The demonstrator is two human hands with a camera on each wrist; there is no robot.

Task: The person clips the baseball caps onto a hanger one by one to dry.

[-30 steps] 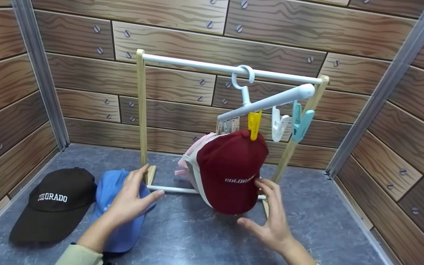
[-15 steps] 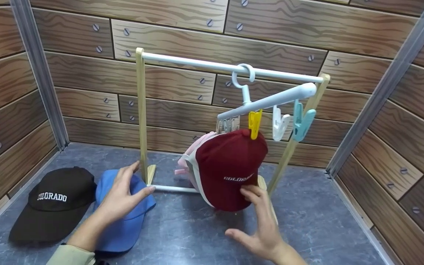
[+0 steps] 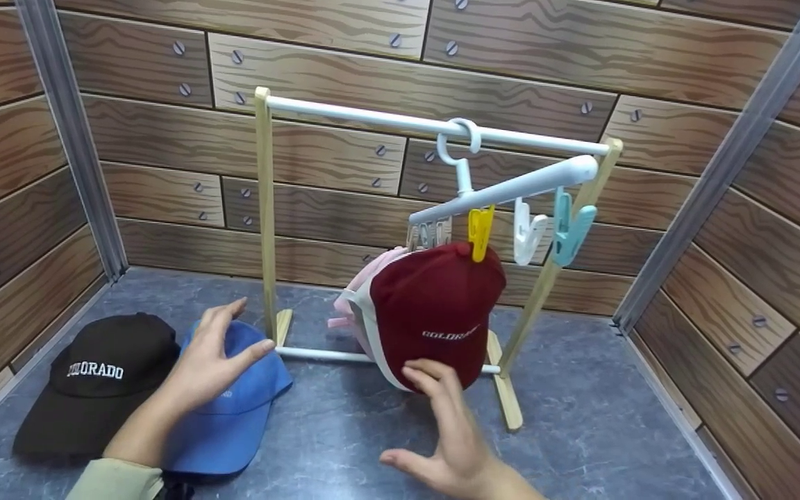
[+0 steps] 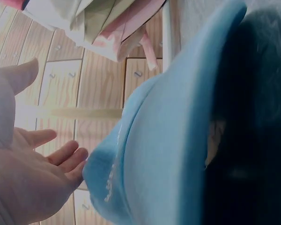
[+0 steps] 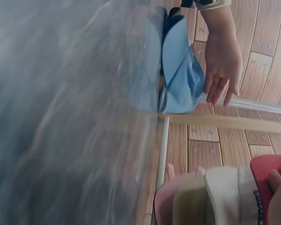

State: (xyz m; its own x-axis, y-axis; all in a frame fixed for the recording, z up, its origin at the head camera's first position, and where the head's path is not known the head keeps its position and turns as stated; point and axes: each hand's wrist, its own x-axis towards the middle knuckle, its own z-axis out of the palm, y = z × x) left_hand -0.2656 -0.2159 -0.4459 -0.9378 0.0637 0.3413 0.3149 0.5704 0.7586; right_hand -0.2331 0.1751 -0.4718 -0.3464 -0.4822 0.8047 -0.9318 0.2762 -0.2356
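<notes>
A dark red cap [image 3: 438, 292] lettered COLORADO hangs by a yellow clothespin [image 3: 481, 236] from a white hanger [image 3: 511, 186]. Behind it hang white and pink caps [image 3: 372, 274]; the right wrist view also has an olive one [image 5: 189, 201] between them. My right hand [image 3: 452, 434], fingers extended and thumb apart, overlaps the red cap's lower brim. Over the crown of a blue cap [image 3: 233, 430] lying on the table hovers my left hand [image 3: 205, 368], fingers spread and holding nothing. In the left wrist view its fingertips [image 4: 75, 161] are right at the blue crown.
Left of the blue cap lies a black COLORADO cap [image 3: 105, 375]. The hanger hooks onto the white top bar [image 3: 358, 117] of a wooden-legged rack. White [image 3: 529, 236] and teal [image 3: 572, 232] clothespins dangle at its near end, metal clips [image 3: 431, 235] farther back. Wood-patterned walls surround the table.
My right hand has slid left and down from the red cap's right side to its lower brim. My left hand has drawn back leftward. The caps on the table stay put.
</notes>
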